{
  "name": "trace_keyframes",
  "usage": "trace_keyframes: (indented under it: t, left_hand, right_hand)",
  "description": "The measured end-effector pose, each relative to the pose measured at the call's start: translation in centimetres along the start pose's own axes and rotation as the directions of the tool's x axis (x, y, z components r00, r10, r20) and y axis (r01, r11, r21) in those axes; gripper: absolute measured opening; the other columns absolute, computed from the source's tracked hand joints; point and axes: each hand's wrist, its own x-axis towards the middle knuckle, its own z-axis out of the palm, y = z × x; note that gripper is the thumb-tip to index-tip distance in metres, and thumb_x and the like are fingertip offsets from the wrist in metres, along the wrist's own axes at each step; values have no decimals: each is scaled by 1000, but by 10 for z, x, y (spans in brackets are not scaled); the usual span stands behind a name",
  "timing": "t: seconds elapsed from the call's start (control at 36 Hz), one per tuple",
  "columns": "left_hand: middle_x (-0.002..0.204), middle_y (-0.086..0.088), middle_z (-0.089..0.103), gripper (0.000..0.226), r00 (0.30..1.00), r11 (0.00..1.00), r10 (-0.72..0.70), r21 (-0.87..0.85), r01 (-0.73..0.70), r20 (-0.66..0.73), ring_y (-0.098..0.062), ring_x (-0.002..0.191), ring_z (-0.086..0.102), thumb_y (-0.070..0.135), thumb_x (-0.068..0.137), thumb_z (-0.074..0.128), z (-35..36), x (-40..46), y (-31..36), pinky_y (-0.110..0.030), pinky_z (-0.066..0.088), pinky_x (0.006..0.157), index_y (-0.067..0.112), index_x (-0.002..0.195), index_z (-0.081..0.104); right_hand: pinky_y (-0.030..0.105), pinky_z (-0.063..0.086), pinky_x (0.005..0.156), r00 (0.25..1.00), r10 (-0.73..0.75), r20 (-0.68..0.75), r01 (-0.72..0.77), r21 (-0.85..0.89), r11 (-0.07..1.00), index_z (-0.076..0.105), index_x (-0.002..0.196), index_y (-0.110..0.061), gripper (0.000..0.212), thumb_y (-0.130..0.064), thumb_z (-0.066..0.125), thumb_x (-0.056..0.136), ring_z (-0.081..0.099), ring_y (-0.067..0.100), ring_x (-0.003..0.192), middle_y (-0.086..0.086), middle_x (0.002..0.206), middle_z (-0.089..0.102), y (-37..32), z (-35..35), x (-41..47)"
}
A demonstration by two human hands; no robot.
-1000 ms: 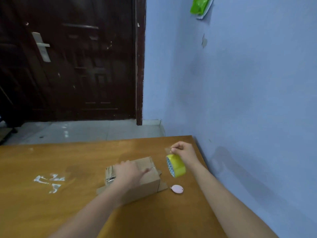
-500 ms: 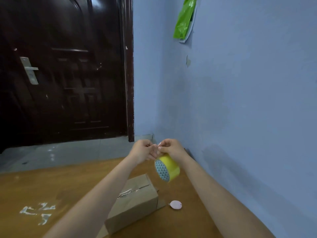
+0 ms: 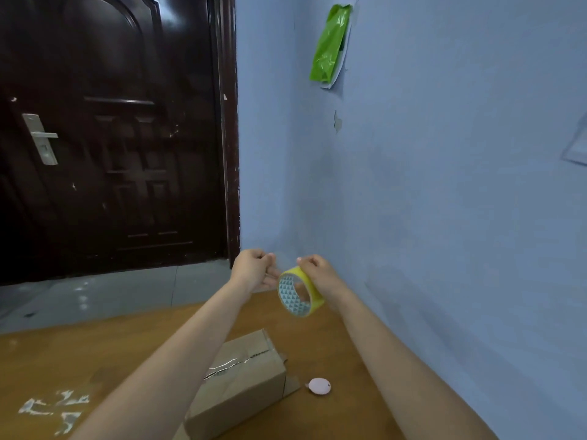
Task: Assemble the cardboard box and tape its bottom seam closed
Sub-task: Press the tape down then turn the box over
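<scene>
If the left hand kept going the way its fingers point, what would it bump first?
Probably the right hand holding the yellow tape roll: the left hand points toward them, nearly touching, though depth is unclear.

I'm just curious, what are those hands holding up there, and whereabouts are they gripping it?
The right hand grips the yellow tape roll at its top rim. The left hand seems to pinch the clear tape's free end.

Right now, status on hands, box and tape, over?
Right hand grips tape roll aloft; left hand pinches at its free end. Cardboard box on table, untouched. Small pink object beside box, not obstructing.
</scene>
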Motion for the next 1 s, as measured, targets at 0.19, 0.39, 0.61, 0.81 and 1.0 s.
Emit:
trace_keyframes:
  t: [0.19,0.39,0.61,0.81,1.0]
  left_hand:
    - [65,-11,69,15,932,900,-335,-246,360,137,-19,46,66,12,97,47,-11,11,-13,-25,52,40,2,94,58]
    - [66,-8,72,18,909,893,-383,-185,410,166,-18,55,70,14,97,47,-13,20,-30,-26,53,44,4,94,61]
    - [69,-13,70,18,970,969,-241,57,239,24,-22,58,70,11,96,47,-9,27,-42,-30,51,55,0,93,61]
    - [57,-6,68,14,988,975,-140,163,149,-62,-18,53,69,11,96,47,-19,36,-52,-26,48,50,4,90,58]
    - [44,4,63,26,990,966,-123,220,135,-70,-13,43,64,15,96,49,-14,38,-67,-25,50,45,9,72,57]
  right_hand:
    - [27,53,72,954,-178,241,79,372,925,70,93,-13,20,-28,61,84,66,15,74,4,83,71,-7,-13,-19]
    - [26,50,74,941,-171,292,132,150,980,64,109,-6,21,-15,59,91,62,16,83,6,95,66,-19,-8,-26]
    - [27,49,69,964,2,266,-31,106,994,64,99,-7,14,-18,58,91,63,17,80,5,88,67,-11,-1,-33]
    - [38,49,78,950,158,271,-167,8,986,63,94,-1,20,-20,58,92,62,26,85,12,88,65,2,-5,-48]
    - [33,50,74,938,220,269,-209,-70,976,62,89,-3,25,-28,59,91,63,19,78,8,85,65,14,2,-63]
